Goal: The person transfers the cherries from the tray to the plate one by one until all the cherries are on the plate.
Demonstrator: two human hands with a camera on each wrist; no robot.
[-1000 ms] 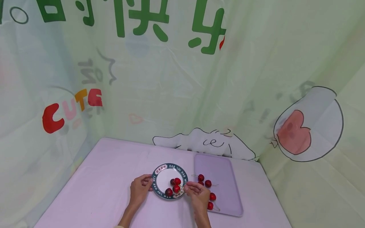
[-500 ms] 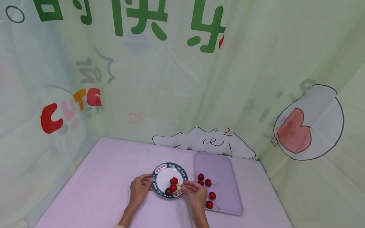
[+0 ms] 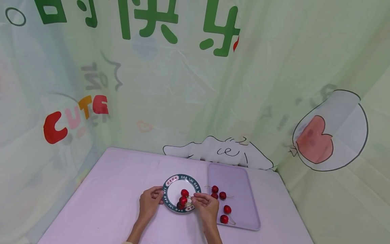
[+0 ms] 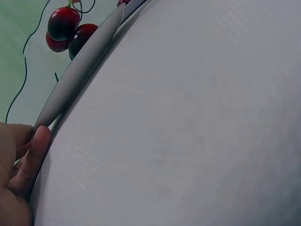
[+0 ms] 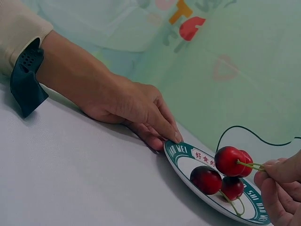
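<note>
Left hand (image 3: 150, 200): rests on the table (image 3: 115, 189); fingertips (image 5: 171, 135) touch the near-left rim of the plate (image 3: 170, 181), fingers fairly straight, gripping nothing.

Right hand (image 3: 207, 206): thumb and forefinger pinch the green stem (image 5: 249, 165) of a red cherry (image 5: 229, 160), held just above the plate's near-right part; the other fingers are curled.

Plate: round, white centre, dark green lettered band, lying between the two hands. Two more cherries (image 5: 206, 180) lie on it under and beside the held one, near the right hand's edge. The far half of the plate, away from both hands, is bare white.

Tray (image 3: 240, 184): lilac, rectangular, raised rim, just to the right of the right hand; its left edge runs close beside the plate, whether touching cannot be told. Five loose cherries (image 3: 222, 195) lie on its left half, nearest the right hand; its far and right parts are bare.

Table: lilac cloth, with broad open surface left of the left hand and beyond the plate, ending at the green printed curtain (image 3: 189, 84) on the far, left and right sides.
</note>
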